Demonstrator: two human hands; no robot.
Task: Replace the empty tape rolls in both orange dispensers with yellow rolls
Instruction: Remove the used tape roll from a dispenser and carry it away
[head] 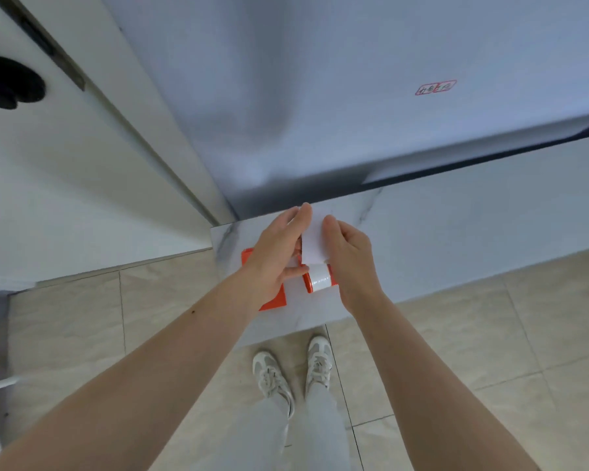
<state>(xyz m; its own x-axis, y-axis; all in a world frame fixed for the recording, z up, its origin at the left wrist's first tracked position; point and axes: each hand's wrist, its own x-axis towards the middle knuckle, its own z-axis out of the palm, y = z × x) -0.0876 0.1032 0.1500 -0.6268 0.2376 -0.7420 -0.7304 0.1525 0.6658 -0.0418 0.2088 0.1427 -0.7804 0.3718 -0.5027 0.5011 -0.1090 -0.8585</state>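
Note:
Two orange dispensers lie on a white marble counter (pixel 439 232). The left orange dispenser (pixel 274 300) is mostly hidden under my left hand (pixel 279 253). The right orange dispenser (pixel 308 283) holds a pale, glossy tape roll (pixel 321 280). A white strip of tape (pixel 314 243) runs up from that roll. My left hand pinches the strip's upper left corner, and my right hand (pixel 349 256) holds its right edge. The roll looks white rather than yellow in this light.
The counter's near edge runs just below the dispensers, with beige floor tiles (pixel 456 334) and my white shoes (pixel 293 372) beneath. A grey-blue wall (pixel 354 96) rises behind the counter. A white door with a black handle (pixel 11 83) stands at the left.

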